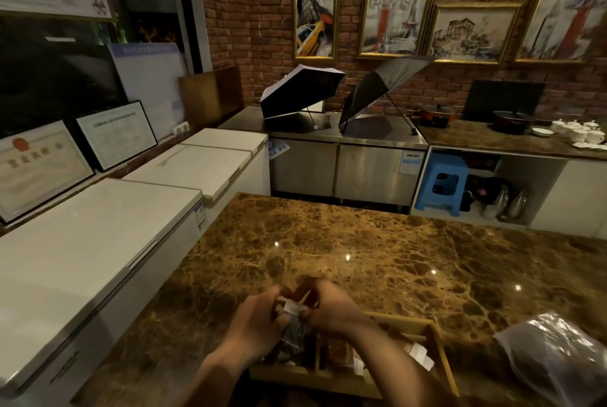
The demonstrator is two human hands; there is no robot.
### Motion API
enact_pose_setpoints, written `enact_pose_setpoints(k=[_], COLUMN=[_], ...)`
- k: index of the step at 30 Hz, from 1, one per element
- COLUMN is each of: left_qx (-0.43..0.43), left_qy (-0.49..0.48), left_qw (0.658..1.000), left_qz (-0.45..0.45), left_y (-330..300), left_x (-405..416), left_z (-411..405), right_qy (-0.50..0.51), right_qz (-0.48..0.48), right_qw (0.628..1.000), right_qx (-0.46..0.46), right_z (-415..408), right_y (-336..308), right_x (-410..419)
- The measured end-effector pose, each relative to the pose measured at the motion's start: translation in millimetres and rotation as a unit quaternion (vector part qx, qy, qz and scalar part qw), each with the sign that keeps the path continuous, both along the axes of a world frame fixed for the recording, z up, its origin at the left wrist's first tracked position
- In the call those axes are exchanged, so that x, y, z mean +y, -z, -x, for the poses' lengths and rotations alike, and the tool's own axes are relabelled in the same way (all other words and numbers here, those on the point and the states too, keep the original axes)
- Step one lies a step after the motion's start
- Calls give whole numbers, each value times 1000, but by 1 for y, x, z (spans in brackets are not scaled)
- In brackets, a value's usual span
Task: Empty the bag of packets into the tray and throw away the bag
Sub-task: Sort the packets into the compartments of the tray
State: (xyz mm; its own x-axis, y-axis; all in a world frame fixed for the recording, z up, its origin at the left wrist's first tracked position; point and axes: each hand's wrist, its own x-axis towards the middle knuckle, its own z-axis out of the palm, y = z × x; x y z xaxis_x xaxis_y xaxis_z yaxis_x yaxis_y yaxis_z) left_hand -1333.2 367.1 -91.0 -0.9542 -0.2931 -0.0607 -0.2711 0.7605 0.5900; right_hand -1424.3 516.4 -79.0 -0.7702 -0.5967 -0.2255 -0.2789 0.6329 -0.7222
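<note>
A wooden tray [440,350] with dividers sits on the brown marble counter [361,242] near its front edge, partly hidden under my arms. Dark packets [338,352] and a white tag [418,352] lie in its compartments. My left hand [259,314] and my right hand [328,304] meet just above the tray's far left corner. Both pinch a small clear bag [294,329] of dark contents with a white label at its top. The bag hangs down between the hands.
A larger crinkled clear plastic bag [558,350] with dark contents lies on the counter at the right. White chest freezers [98,242] stand along the left. Two open umbrellas [302,91] rest on a steel cabinet behind, beside a blue stool [441,183].
</note>
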Motion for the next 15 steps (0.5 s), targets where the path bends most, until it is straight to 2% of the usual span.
enact_pose_setpoints(k=[4,7,15], left_qx=[-25,-31,53], left_qy=[9,33,-3], left_qw=[999,996,984], left_qz=[21,70,168], left_y=[9,12,-6], left_x=[0,3,12], left_z=[-4,-5,12], right_qy=[-3,3,96], right_qz=[-58,-71,-51], right_qw=[997,992,983], right_qx=[59,105,150], right_z=[-2,-1,17], right_y=[6,6,-2], right_x=[-3,3,56])
